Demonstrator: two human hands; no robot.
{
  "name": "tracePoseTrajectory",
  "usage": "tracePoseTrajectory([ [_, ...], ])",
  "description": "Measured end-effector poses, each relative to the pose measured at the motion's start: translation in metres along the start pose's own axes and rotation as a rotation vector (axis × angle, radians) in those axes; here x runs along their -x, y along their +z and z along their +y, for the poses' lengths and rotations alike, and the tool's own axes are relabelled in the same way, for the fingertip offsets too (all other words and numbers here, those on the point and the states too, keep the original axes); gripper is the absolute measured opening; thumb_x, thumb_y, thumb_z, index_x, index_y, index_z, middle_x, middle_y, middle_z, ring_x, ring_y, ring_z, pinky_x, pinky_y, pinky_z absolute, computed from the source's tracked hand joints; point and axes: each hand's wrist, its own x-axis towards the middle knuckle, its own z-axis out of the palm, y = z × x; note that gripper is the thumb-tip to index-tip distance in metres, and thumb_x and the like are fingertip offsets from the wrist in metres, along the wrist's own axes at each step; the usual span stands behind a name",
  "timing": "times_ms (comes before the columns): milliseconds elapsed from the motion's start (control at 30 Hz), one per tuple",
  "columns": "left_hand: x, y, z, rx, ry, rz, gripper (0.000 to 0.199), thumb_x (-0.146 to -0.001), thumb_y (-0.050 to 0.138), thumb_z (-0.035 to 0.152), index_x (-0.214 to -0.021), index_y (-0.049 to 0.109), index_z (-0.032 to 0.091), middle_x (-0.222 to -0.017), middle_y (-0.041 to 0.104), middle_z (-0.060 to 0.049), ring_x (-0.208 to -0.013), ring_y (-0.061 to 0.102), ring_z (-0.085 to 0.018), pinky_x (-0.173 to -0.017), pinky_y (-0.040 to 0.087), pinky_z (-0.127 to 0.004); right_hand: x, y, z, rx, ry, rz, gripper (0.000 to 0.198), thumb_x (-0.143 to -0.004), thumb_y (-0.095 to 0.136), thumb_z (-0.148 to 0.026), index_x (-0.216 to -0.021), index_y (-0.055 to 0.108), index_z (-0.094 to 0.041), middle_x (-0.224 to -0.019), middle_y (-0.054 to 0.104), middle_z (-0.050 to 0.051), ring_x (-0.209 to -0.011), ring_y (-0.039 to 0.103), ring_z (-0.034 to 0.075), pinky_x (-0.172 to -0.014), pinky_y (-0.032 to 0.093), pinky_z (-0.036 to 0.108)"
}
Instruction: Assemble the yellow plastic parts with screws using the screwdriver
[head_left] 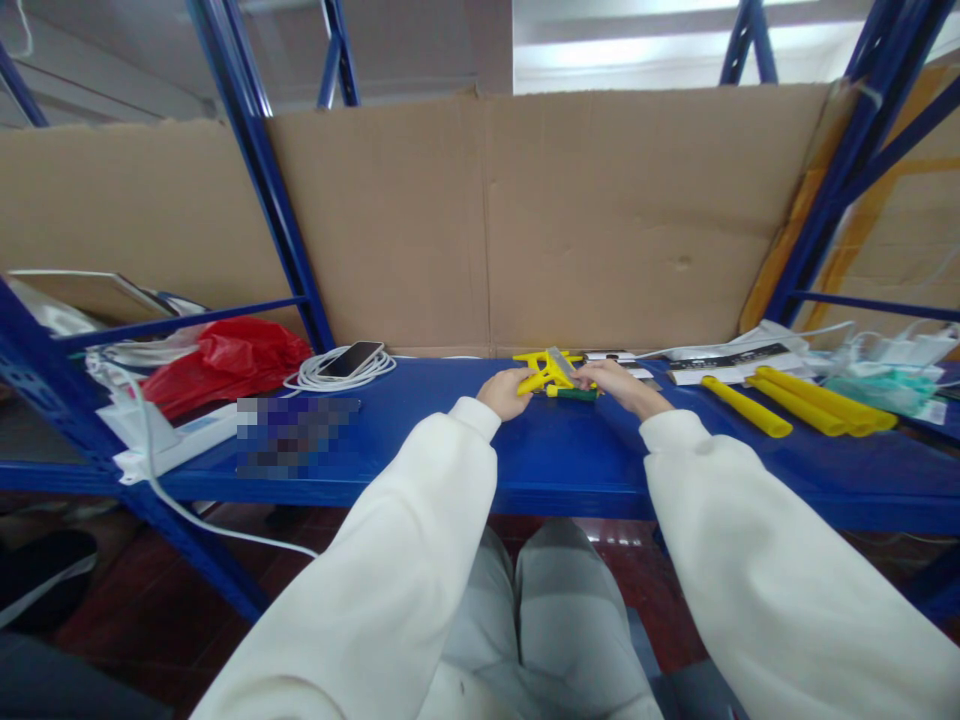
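Observation:
My left hand (507, 393) is wrapped round the yellow handle of what looks like a scraper (538, 380), held low above the blue shelf. Its flat greyish blade end points up and to the right. At that end, the fingers of my right hand (611, 383) are pinched together against the blade's edge; exactly what lies between the fingertips is hard to see. Behind the scraper lies another yellow piece (529, 357), partly covered. A green and yellow handled tool (573, 394) rests just below my hands on the shelf.
Several yellow tubes (814, 400) lie at the right, beside a black-and-white package (735, 362). At the left are a phone (352, 359) on a coiled white cable (304, 377), a red plastic bag (232, 362) and a white power strip (187, 440). A cardboard panel (480, 220) stands behind.

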Motion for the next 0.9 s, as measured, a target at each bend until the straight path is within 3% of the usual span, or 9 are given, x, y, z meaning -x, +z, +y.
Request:
tracePoseTrajectory([
  [233, -0.0004, 0.0007, -0.0007, 0.013, 0.025, -0.005, 0.044, -0.08, 0.064, 0.013, -0.123, 0.069, 0.021, -0.126, 0.07, -0.006, -0.118, 0.064, -0.023, -0.105, 0.048, -0.033, -0.0015, 0.0011, 0.0008, 0.012, 0.01, 0.014, 0.023, -0.075, 0.063, -0.028, -0.055, 0.059, -0.018, -0.052, 0.055, -0.001, -0.056, 0.048, 0.012, -0.057, 0.033, 0.026],
  [433, -0.0006, 0.0012, -0.0012, -0.025, 0.024, -0.019, 0.047, -0.08, 0.065, 0.014, -0.127, 0.067, 0.018, -0.129, 0.068, -0.009, -0.12, 0.063, -0.023, -0.105, 0.047, -0.032, -0.0026, 0.003, 0.0017, -0.034, 0.016, 0.016, 0.022, -0.075, 0.064, -0.016, -0.054, 0.058, -0.017, -0.05, 0.053, -0.003, -0.054, 0.045, 0.01, -0.055, 0.031, 0.024],
  [900, -0.0001, 0.0003, -0.0016, -0.054, 0.031, -0.005, 0.046, -0.081, 0.064, 0.015, -0.127, 0.066, 0.019, -0.128, 0.068, -0.007, -0.118, 0.064, -0.022, -0.104, 0.048, -0.031, -0.0035, 0.0077, 0.0022, -0.429, 0.168, -0.048, 0.026, -0.079, 0.063, -0.005, -0.058, 0.054, -0.015, -0.045, 0.051, -0.002, -0.04, 0.042, 0.007, -0.042, 0.031, 0.02],
])
